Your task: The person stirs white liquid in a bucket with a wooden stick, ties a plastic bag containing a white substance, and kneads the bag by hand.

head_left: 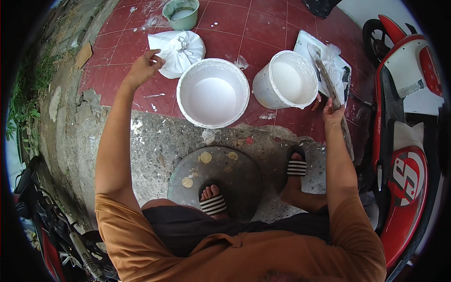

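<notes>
My left hand (145, 68) is raised at the left edge of a tied white bag (188, 55). Its fingers are bent and apart, with nothing seen in them; whether they touch the bag I cannot tell. My right hand (334, 114) is closed round a long, worn wooden stick (334, 89), smeared with white and tilted beside a whitish bucket (261, 89). White material lies inside that bucket. Left of it stands a wider white tub (183, 101) with smooth white liquid in it.
A green pail (187, 23) stands at the back. Beyond the stick lies a white-smeared tray (304, 41) with crumpled plastic. A red and white motorcycle (401, 188) is close on the right, another motorcycle (75, 239) at the lower left. Red tiles (230, 21) meet rough concrete (150, 141).
</notes>
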Motion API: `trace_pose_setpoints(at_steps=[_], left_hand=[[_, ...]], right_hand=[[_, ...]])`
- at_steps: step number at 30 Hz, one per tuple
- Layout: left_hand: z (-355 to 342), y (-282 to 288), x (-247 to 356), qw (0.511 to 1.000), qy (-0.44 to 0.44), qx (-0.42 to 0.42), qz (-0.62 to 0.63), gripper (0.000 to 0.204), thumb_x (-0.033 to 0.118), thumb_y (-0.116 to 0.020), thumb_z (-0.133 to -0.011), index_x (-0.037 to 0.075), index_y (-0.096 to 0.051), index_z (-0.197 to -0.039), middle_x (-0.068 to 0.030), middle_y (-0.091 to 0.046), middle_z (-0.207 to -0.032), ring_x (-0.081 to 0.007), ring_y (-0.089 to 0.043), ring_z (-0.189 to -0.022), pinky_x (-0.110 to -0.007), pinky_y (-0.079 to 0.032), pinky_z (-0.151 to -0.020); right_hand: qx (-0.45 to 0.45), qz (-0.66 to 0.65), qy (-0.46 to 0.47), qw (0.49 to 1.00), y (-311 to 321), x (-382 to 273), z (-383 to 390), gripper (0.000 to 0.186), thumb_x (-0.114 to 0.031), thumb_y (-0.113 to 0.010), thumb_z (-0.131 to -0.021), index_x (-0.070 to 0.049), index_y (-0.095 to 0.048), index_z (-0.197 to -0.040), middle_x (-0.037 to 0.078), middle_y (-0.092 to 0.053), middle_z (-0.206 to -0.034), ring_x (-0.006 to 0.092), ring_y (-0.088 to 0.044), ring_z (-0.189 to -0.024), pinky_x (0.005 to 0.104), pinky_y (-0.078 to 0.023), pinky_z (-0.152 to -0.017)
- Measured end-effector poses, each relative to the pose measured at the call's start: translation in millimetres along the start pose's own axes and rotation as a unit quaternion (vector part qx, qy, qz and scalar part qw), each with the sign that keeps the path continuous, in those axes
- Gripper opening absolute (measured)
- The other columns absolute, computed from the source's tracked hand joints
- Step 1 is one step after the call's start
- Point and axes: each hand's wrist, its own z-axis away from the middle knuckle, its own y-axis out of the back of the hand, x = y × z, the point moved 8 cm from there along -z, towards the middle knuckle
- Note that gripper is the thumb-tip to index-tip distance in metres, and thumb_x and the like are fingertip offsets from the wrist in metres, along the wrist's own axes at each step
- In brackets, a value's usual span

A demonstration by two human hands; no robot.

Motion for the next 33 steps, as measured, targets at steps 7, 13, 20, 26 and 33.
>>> trace_pose_setpoints(at_steps=[7,13,20,26,33], left_hand=[[-23,-20,18,0.995,-0.049,0.054,-0.072,0.058,0.028,-0.069,-0.089,0.003,-0.05,-0.137,-0.0124,-0.062,-0.117,-0.0227,-0.065,-0.1,-0.035,-0.053,-0.083],[-27,-26,3,1.0,-0.009,0.019,0.017,0.058,0.029,-0.068,-0.088,0.006,-0.05,-0.139,-0.0108,-0.063,-0.119,-0.022,-0.064,-0.101,-0.035,-0.051,-0.088],[-27,-29,6,0.987,-0.103,0.092,-0.078,0.055,0.019,-0.068,-0.087,0.001,-0.05,-0.135,-0.0119,-0.062,-0.112,-0.0204,-0.062,-0.099,-0.035,-0.051,-0.088],[-32,-38,5,0.991,-0.075,0.098,-0.042,0.067,0.022,-0.074,-0.081,-0.001,-0.045,-0.137,-0.0107,-0.063,-0.101,-0.0211,-0.062,-0.095,-0.034,-0.049,-0.089],[-34,-55,-7,0.996,0.019,0.045,0.072,0.068,0.03,-0.07,-0.083,-0.004,-0.045,-0.137,-0.0102,-0.065,-0.096,-0.0192,-0.064,-0.086,-0.03,-0.051,-0.079]], right_hand=[[0.003,0.02,-0.153,0.988,8,48,21,0.073,-0.061,-0.035,-0.098,0.009,-0.052,-0.112,0.019,-0.067,-0.088,0.0247,-0.062,-0.063,0.027,-0.054,-0.051],[0.001,0.07,-0.156,0.985,13,45,20,0.071,-0.061,-0.034,-0.098,0.006,-0.054,-0.108,0.015,-0.064,-0.085,0.0251,-0.065,-0.072,0.0302,-0.054,-0.055],[-0.018,0.131,-0.166,0.977,13,47,28,0.07,-0.063,-0.031,-0.097,0.001,-0.057,-0.106,0.01,-0.067,-0.089,0.0209,-0.067,-0.075,0.0278,-0.05,-0.056],[-0.007,0.227,-0.103,0.968,16,36,40,0.073,-0.065,-0.03,-0.097,0.0,-0.059,-0.113,0.006,-0.065,-0.091,0.0147,-0.064,-0.073,0.0257,-0.042,-0.052],[0.049,0.356,0.005,0.933,5,14,63,0.062,-0.06,-0.033,-0.098,-0.008,-0.067,-0.104,0.001,-0.064,-0.076,0.0109,-0.056,-0.059,0.0245,-0.037,-0.051]])
